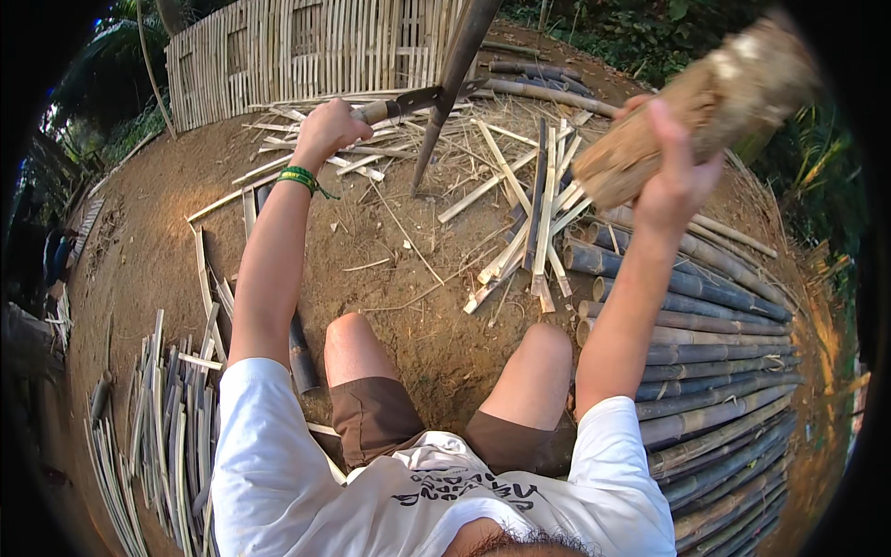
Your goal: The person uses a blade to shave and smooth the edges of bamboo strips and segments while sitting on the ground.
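Note:
My left hand point(327, 130) is closed round the pale handle of a machete point(416, 99), with a green and yellow band on that wrist. The dark blade crosses a slanting bamboo pole point(456, 70), and its tip shows on the far side. I cannot tell how deep the edge sits in the bamboo. The pole's lower end points down at the dirt. Raised to the right, my right hand point(680, 181) grips a thick wooden block point(701, 107), whose far end is smeared by motion. The block is well apart from the blade.
Split bamboo strips point(534, 209) lie scattered ahead on the dirt. Dark bamboo poles point(715, 357) are laid side by side at the right. More strips point(172, 436) are heaped at the left. A slatted bamboo wall point(306, 56) stands at the back.

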Demonstrator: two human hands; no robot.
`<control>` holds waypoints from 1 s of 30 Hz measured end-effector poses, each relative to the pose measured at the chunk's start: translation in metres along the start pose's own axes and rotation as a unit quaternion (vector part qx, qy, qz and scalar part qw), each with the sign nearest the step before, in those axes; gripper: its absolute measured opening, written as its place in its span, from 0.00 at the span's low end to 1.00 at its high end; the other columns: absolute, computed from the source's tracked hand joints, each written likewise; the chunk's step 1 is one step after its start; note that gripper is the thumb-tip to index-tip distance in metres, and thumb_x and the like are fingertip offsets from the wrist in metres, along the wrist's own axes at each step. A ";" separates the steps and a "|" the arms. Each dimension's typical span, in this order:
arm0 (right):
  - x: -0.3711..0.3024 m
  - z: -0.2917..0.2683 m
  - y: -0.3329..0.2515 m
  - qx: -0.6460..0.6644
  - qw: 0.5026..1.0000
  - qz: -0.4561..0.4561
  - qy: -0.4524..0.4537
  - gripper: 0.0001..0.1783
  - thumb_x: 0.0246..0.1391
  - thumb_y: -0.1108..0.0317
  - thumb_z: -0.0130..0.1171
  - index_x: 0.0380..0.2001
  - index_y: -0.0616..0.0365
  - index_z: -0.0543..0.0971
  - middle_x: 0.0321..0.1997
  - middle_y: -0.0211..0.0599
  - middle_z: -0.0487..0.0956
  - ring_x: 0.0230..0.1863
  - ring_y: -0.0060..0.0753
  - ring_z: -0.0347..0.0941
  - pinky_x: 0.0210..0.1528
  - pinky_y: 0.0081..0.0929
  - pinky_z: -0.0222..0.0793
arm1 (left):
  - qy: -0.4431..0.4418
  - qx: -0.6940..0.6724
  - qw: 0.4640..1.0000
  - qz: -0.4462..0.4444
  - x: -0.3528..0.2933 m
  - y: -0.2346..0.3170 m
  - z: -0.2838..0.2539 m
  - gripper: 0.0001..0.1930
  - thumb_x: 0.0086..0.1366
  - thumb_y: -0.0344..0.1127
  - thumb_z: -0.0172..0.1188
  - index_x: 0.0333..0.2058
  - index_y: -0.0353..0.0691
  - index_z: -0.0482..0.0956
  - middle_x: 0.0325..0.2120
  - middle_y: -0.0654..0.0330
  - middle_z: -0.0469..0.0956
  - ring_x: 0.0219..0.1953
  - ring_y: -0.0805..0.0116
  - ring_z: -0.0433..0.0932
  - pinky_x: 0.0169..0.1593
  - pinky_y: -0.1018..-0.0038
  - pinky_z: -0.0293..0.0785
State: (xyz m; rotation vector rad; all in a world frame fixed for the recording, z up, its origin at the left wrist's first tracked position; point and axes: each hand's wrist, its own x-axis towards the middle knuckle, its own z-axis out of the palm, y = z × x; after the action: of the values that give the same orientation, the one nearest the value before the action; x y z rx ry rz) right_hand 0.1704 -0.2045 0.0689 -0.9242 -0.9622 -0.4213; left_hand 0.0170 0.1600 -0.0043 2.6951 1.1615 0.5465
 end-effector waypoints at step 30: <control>-0.232 -0.015 0.204 -0.153 0.762 0.597 -0.198 0.37 0.45 0.65 0.67 0.60 0.65 0.71 0.52 0.51 0.78 0.50 0.44 0.78 0.56 0.44 0.76 | -0.082 0.038 0.995 -0.037 0.047 0.014 0.132 0.24 0.51 0.47 0.67 0.39 0.31 0.85 0.40 0.39 0.84 0.46 0.45 0.84 0.51 0.58 0.80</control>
State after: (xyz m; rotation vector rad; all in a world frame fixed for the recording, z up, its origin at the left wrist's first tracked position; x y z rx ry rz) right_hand 0.1917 -0.1204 -0.2284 -1.7640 -0.4880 0.7716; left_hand 0.1078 0.1847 -0.1091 2.6872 1.2532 0.2700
